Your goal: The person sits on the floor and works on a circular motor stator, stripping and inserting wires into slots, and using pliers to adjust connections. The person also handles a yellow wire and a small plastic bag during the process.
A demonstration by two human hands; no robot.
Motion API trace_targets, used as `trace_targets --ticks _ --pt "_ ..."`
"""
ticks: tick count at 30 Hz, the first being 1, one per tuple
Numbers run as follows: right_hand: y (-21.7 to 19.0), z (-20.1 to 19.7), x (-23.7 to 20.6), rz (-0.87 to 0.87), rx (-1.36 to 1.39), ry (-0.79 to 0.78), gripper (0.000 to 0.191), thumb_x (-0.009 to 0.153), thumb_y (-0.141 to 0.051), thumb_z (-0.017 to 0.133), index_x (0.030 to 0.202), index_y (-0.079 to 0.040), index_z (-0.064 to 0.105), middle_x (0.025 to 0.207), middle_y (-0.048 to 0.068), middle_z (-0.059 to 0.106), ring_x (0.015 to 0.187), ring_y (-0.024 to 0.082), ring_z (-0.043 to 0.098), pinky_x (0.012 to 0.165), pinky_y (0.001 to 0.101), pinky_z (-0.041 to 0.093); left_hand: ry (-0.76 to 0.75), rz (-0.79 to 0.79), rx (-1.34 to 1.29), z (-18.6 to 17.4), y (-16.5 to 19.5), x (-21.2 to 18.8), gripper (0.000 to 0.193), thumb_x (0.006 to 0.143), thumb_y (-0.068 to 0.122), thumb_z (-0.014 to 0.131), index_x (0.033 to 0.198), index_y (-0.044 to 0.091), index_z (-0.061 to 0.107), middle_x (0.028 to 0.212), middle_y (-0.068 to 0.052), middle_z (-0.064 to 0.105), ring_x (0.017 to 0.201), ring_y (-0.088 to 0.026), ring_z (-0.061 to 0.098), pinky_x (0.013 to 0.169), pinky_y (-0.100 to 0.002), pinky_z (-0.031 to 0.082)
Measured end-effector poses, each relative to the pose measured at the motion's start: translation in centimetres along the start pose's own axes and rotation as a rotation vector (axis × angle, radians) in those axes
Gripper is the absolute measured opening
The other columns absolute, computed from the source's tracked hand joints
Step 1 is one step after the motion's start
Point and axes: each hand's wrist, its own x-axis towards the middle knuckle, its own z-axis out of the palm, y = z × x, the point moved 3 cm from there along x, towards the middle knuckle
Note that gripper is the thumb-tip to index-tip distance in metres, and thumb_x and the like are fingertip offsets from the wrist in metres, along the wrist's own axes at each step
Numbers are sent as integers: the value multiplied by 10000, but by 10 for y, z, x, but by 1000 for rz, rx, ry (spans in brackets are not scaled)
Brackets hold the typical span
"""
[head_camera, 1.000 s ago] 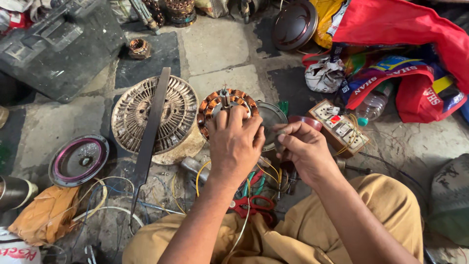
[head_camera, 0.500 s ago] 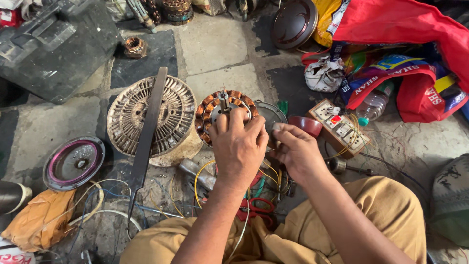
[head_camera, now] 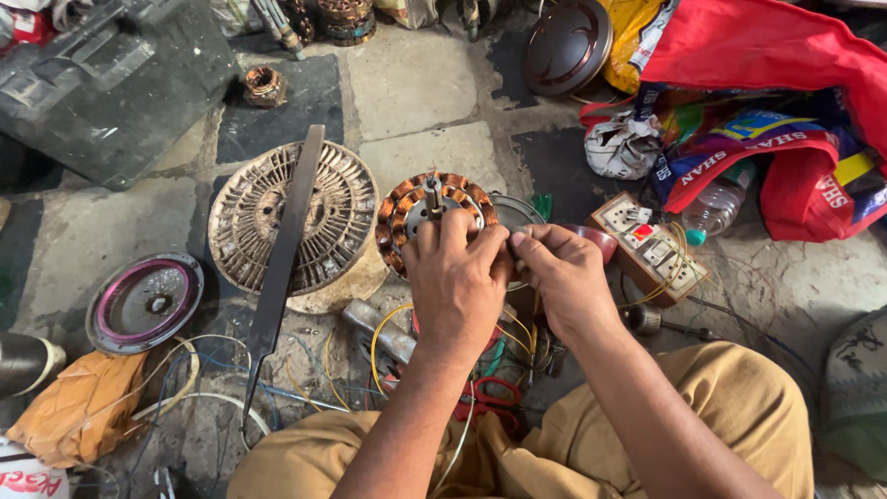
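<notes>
On the tiled floor [head_camera: 416,88], directly ahead of the seated person's knees, stands a copper-wound motor stator [head_camera: 427,208] with its shaft upright. Left hand [head_camera: 455,282] rests over the stator's near rim, fingers curled onto the windings. Right hand [head_camera: 562,277] sits just beside it, touching the left at the fingertips, thumb and forefinger pinched narrow; whether a wire is held between them cannot be told.

Left of the stator lies a round ribbed motor housing [head_camera: 259,212] with a long dark flat blade [head_camera: 286,254] laid across it. Further left is a round purple-rimmed cover [head_camera: 143,302]. Right of the hands sits a wooden switch board [head_camera: 651,248] with sockets, and a clear plastic bottle [head_camera: 716,208] lies beyond it against a red bag [head_camera: 785,55]. Loose yellow and white wires [head_camera: 379,337] and red-handled scissors [head_camera: 485,397] lie below the hands.
</notes>
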Motion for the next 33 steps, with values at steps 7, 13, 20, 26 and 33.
trace_targets --ticks 7,13,20,26,33 --pt "-21 -32 -8 68 96 96 75 984 -108 623 994 -52 671 942 74 719 810 170 687 726 338 576 37 -1 44 5 0 0 129 825 208 797 887 197 685 983 -24 547 934 -281 554 775 -467 417" --pt "-33 -46 -18 7 129 85 124 1030 -78 574 1111 -24 650 942 85 683 809 221 661 743 383 585 38 -27 65 8 2 3 119 832 222 778 888 179 682 979 -46 557 918 -295 557 753 -474 418" --pt "-25 -39 -27 150 69 128 271 958 -86 605 1200 -11 701 939 43 685 776 171 680 688 360 601 40 -59 35 6 4 5 113 847 228 760 888 166 675 952 -50 564 923 -300 569 773 -480 420" --pt "-36 -23 -20 -6 -83 70 86 944 -7 702 1028 3 685 945 77 713 785 149 686 711 303 595 20 -86 48 11 4 6 116 848 235 760 875 163 674 948 -45 575 920 -303 572 770 -484 414" --pt "-48 4 11 -71 -339 -72 148 899 16 718 1030 28 652 956 96 745 819 117 699 747 259 589 -17 -93 19 15 1 1 192 871 188 681 1058 172 719 1025 -44 580 1004 -294 572 824 -473 415"
